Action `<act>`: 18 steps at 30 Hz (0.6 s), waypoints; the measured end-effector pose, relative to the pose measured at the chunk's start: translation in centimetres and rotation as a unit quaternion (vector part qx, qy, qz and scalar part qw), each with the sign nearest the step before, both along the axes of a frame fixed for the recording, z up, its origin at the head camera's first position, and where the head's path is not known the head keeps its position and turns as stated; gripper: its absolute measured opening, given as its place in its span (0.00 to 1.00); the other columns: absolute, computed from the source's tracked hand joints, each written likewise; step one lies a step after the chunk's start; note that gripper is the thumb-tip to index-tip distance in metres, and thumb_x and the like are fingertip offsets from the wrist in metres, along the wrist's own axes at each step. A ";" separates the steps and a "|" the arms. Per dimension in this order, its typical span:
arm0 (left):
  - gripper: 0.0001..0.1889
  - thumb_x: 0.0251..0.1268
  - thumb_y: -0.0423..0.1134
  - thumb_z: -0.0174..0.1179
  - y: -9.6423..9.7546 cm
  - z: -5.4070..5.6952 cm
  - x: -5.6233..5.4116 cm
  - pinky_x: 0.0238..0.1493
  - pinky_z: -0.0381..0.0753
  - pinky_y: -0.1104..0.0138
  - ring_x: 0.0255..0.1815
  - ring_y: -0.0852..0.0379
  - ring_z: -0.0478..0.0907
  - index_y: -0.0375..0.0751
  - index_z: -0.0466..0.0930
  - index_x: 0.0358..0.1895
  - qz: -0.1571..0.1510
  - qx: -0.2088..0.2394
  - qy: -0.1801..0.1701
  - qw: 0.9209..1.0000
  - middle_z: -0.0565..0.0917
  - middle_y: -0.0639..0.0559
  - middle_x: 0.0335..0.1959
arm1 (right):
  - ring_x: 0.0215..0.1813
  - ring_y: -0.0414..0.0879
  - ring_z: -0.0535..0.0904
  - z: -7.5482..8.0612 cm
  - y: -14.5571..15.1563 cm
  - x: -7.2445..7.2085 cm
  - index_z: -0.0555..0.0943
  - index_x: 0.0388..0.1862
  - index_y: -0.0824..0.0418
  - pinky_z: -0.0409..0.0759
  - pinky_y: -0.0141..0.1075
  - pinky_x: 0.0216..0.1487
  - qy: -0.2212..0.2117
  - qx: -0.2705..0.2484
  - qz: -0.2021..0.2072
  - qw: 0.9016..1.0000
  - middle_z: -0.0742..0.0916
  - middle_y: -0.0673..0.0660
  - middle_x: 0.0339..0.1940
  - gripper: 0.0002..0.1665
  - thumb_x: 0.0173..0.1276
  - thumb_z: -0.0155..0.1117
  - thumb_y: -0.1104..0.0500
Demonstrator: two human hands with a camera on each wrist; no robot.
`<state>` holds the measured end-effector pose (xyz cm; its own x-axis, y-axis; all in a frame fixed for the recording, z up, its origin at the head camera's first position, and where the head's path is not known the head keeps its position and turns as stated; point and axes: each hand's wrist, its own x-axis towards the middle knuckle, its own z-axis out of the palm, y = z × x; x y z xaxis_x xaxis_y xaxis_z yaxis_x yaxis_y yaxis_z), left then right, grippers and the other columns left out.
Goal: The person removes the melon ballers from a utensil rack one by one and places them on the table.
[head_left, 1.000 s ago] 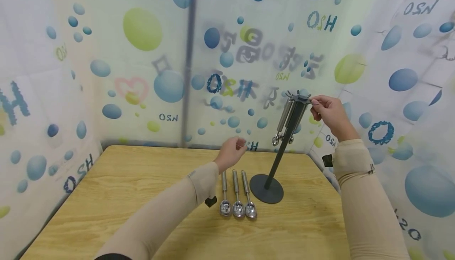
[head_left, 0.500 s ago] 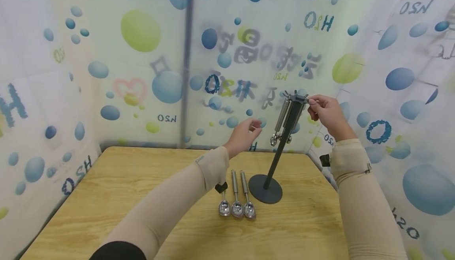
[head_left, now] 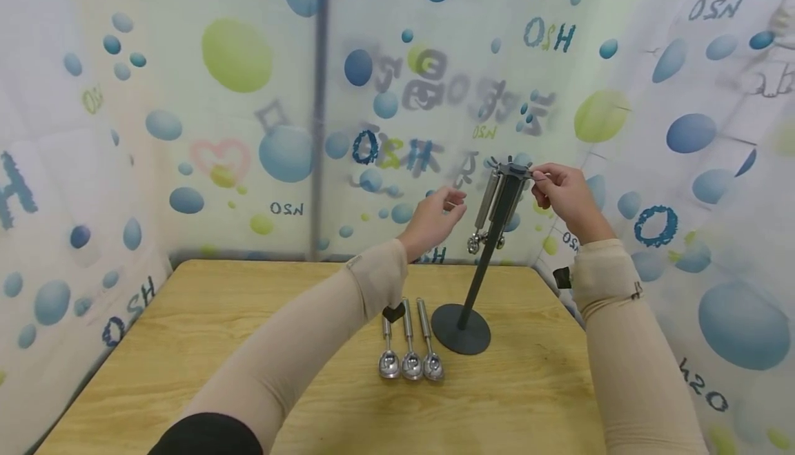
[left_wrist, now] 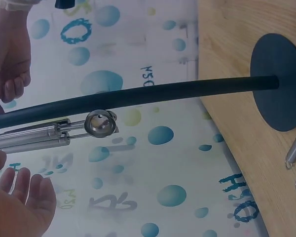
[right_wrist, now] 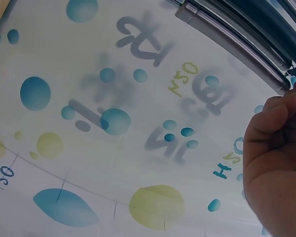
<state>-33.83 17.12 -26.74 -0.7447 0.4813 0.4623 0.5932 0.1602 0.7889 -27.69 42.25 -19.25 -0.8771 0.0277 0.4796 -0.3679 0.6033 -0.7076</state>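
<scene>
Right hand (head_left: 562,196) pinches dark-grey round-based pole stand (head_left: 478,282) at top; left hand (head_left: 435,220), fingers apart, near silvery long-handled metal scoops (head_left: 487,199) hanging between both hands. Sideways tug could topple stand.

There are three lying scoops (head_left: 412,365), at least two hanging scoops (head_left: 486,203), one stand (head_left: 480,275), one table (head_left: 528,386).

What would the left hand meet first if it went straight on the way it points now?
The left hand would probably first meet the nearest hanging scoop's handle, on the dark stand, though head-view depth is unclear.
</scene>
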 end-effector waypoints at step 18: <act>0.20 0.82 0.41 0.50 2.8 1.4 0.4 0.62 0.77 0.62 0.63 0.53 0.76 0.40 0.71 0.70 -0.017 0.019 -0.021 0.999 0.78 0.48 0.64 | 0.25 0.44 0.70 0.0 0.2 -0.3 0.77 0.54 0.73 0.72 0.34 0.30 -0.002 -0.006 0.000 1.000 0.77 0.51 0.21 0.17 0.82 0.52 0.57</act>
